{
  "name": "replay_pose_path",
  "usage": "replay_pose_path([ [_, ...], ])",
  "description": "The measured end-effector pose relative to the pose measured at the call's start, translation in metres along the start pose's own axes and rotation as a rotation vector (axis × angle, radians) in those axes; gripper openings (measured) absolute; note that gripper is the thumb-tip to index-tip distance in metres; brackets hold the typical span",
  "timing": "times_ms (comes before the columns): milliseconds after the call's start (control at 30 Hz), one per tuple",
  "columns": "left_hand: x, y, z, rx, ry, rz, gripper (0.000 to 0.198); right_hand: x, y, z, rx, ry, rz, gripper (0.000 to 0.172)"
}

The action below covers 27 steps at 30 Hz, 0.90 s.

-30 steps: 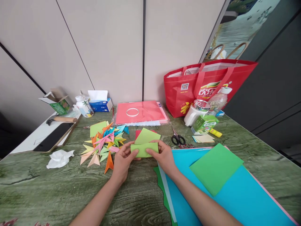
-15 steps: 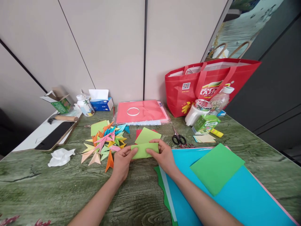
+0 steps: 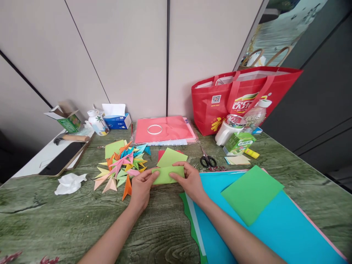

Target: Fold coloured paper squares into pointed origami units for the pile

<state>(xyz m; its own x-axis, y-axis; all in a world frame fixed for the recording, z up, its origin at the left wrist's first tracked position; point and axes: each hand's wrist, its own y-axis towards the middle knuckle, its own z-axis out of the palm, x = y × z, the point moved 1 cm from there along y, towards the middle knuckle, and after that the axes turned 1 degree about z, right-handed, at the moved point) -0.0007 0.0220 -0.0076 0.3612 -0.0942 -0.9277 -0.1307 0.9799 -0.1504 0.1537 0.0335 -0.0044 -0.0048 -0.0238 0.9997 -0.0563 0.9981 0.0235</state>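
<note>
Upper right of your frame, a red shopping bag stands by the wall, with a white jug and a green carton just in front of it. At top centre you see a pink paper stack with a white ring lying on it; black scissors rest lower right of it. A heap of colourful folded paper darts spreads left of centre, with a crumpled tissue and a dark phone farther left. At lower right, a green sheet lies on a large blue sheet, all on the green table.

Green strip ends hidden under fingers.
</note>
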Motion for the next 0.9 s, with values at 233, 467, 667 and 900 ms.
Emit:
replay_pose_path([
  [233,-0.0013,0.0007,0.0003,0.007,-0.021,-0.001,0.027,0.0011,0.0005,0.0003,0.001,0.005,-0.003,0.031],
  [467,-0.0011,0.0005,0.0002,0.007,-0.037,-0.002,0.027,0.0015,0.0010,0.0001,0.018,0.079,0.031,0.032],
  [667,-0.0016,0.0008,0.0003,0.004,-0.054,-0.007,0.023,-0.0007,0.0042,-0.0024,0.023,0.083,0.013,0.032],
  [900,-0.0023,0.0000,0.0006,0.001,-0.047,-0.018,0.024,-0.0031,0.0060,-0.0047,-0.010,0.131,0.057,0.037],
])
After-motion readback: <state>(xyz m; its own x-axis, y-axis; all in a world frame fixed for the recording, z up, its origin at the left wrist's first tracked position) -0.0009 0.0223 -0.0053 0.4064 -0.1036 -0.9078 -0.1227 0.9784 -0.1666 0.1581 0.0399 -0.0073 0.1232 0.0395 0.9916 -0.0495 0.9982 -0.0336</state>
